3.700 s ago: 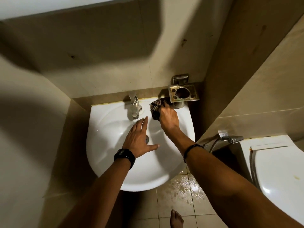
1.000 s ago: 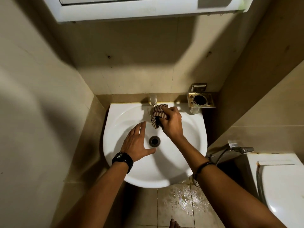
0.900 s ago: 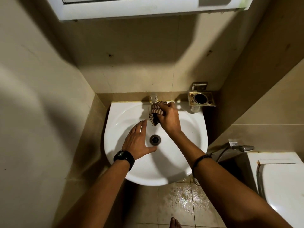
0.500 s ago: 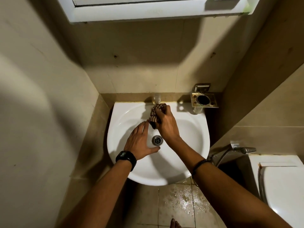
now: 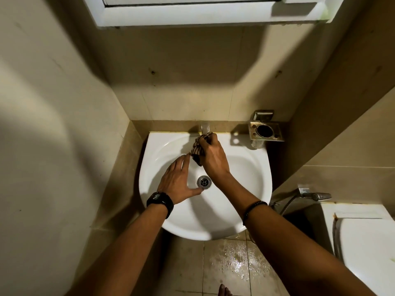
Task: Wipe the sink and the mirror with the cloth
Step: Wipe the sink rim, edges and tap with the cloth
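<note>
A white wall-hung sink (image 5: 252, 174) sits below me, with a metal drain (image 5: 204, 181) at its middle. My right hand (image 5: 212, 158) grips a bunched striped cloth (image 5: 196, 151) at the back of the bowl, right against the tap (image 5: 205, 128), most of which it hides. My left hand (image 5: 178, 180) lies flat with fingers spread on the bowl's left slope, its thumb beside the drain. Only the white lower frame of the mirror cabinet (image 5: 192, 13) shows at the top; the glass is out of view.
A metal cup holder (image 5: 266, 131) is fixed to the wall at the sink's back right. A spray hose nozzle (image 5: 314, 196) and a white toilet (image 5: 367, 242) stand to the right. The floor tiles (image 5: 233, 261) under the sink are wet. Walls close in on both sides.
My right hand has carried the cloth from the sink's back right rim, near the cup holder, over to the tap. My left hand has stayed flat on the bowl. My view has tilted upward.
</note>
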